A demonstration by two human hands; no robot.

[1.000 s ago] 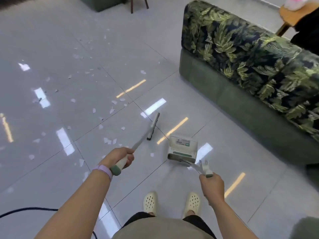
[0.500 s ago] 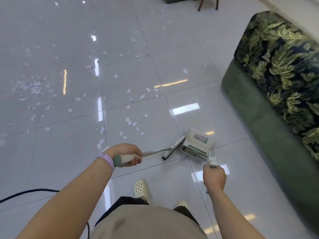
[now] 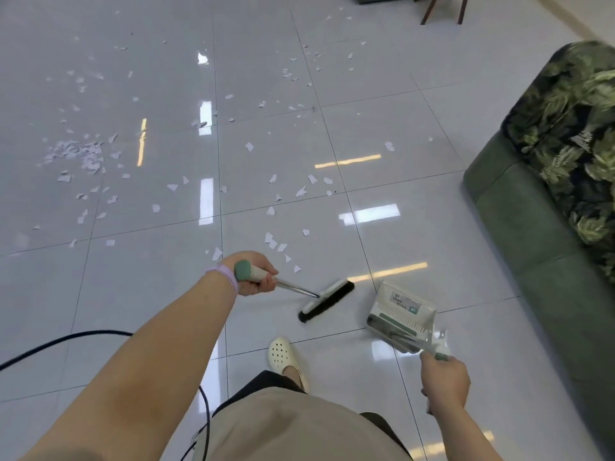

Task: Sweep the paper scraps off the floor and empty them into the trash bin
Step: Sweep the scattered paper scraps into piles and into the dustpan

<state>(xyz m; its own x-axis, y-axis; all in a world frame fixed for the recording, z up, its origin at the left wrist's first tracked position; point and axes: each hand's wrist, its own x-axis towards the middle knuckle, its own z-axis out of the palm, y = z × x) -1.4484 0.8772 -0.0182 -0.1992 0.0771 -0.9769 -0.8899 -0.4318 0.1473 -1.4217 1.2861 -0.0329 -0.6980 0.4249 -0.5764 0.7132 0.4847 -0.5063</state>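
The left hand (image 3: 254,272) is gripping the broom (image 3: 324,301) and the right hand (image 3: 444,380) the dustpan (image 3: 401,309) (seemingly empty), paper scraps (image 3: 76,154) lying unswept toward eleven o'clock.

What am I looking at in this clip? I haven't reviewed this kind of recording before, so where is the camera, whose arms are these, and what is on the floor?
There is no machine here. The camera sits on a person's head and looks forward and down, so the two arms reaching in from the bottom are the wearer's own.

The left hand grips the green-tipped handle of a broom, whose black bristles sit on the floor. The right hand holds the handle of a white and green dustpan, which is to the right of the broom head and apart from it.

The surface is a glossy tiled floor. White paper scraps lie scattered across it, thickest in a heap at far left. A leaf-patterned sofa stands at right, and a black cable trails at lower left. One cream clog shows below. No trash bin is in view.
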